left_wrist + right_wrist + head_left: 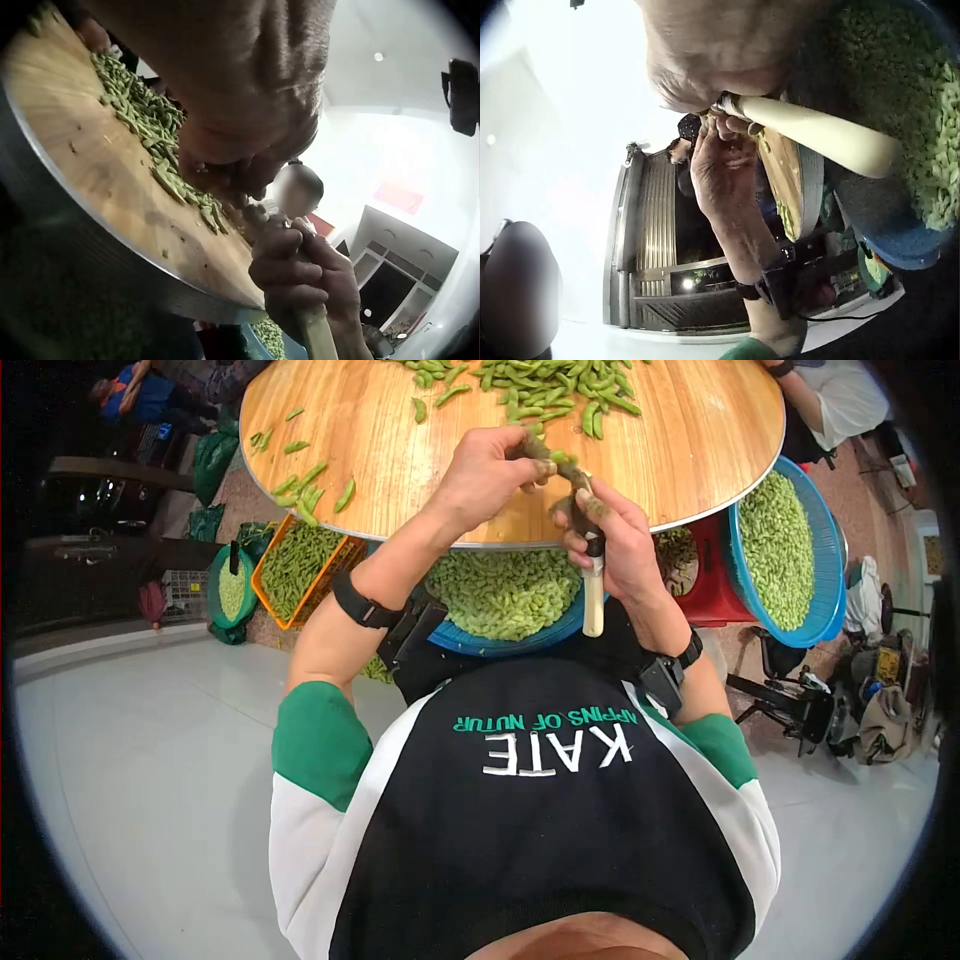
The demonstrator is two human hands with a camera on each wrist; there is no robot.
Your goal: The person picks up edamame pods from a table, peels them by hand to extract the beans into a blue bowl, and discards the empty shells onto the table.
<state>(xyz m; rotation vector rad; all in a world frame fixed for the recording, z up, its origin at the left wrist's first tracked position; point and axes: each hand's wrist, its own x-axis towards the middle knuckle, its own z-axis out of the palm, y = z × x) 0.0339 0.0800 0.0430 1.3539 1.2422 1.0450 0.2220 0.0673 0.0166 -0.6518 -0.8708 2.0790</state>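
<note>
Closest to the head camera is the person's black sweatshirt (540, 830), with green and white sleeves. Ahead of it, the 2 hands meet above the near edge of a round wooden table (380, 450). The right hand (618, 540) is curled firmly around a cream-handled tool (593, 610), whose butt points back toward the person. The left hand (485, 475) has its thumb and fingers drawn together, pinching a green pod (558, 457) that shows at the fingertips, near the right thumb; the hands cover much of it. Below the table edge, a blue tub (465, 643) of pale green beans (505, 595) sits between the forearms. An orange crate (270, 605) of pods stands to the left; a 2nd blue tub (832, 550) with beans is to the right. Loose pods (345, 495) lie on the tabletop's left side, and a pile of pods (560, 385) lies farther across.
</note>
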